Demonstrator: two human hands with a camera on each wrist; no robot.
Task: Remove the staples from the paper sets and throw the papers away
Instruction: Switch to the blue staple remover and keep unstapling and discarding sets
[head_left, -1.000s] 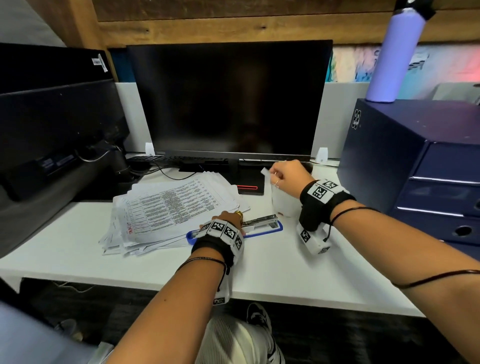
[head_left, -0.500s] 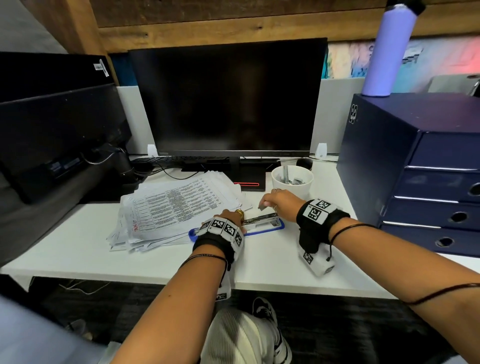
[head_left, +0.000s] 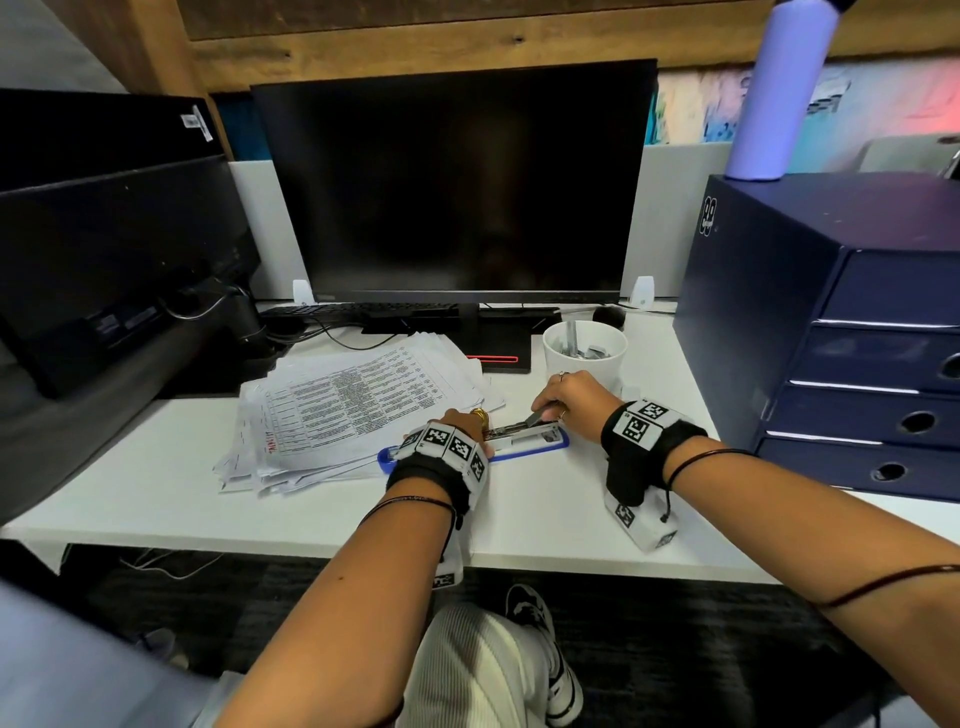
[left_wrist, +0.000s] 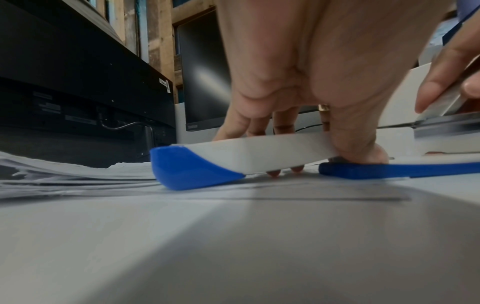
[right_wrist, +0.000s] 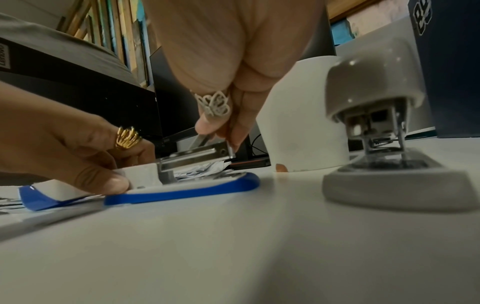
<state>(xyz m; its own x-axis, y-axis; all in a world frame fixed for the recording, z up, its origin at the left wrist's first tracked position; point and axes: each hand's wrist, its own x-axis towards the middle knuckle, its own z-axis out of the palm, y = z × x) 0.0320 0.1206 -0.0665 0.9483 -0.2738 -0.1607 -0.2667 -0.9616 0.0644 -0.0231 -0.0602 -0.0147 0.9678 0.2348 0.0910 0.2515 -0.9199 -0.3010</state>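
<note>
A blue-and-white stapler (head_left: 524, 440) lies swung open on the white desk (head_left: 311, 509), just right of a loose stack of printed paper sets (head_left: 353, 410). My left hand (head_left: 457, 426) grips the stapler's white top part (left_wrist: 246, 154), thumb on one side and fingers curled over the other. My right hand (head_left: 566, 397) pinches a thin metal strip (right_wrist: 201, 140) between thumb and fingers, right at the stapler's open metal magazine (right_wrist: 192, 159). Small white scraps lie under the magazine.
A white cup (head_left: 584, 353) holding metal bits stands just behind my right hand. A second grey stapler (right_wrist: 384, 144) stands to its right. A dark monitor (head_left: 452, 182) and a navy drawer box (head_left: 831, 322) with a purple bottle (head_left: 779, 88) bound the desk.
My right hand came down and forward from above the white cup to the stapler's magazine, holding the metal strip. My left hand stayed on the stapler.
</note>
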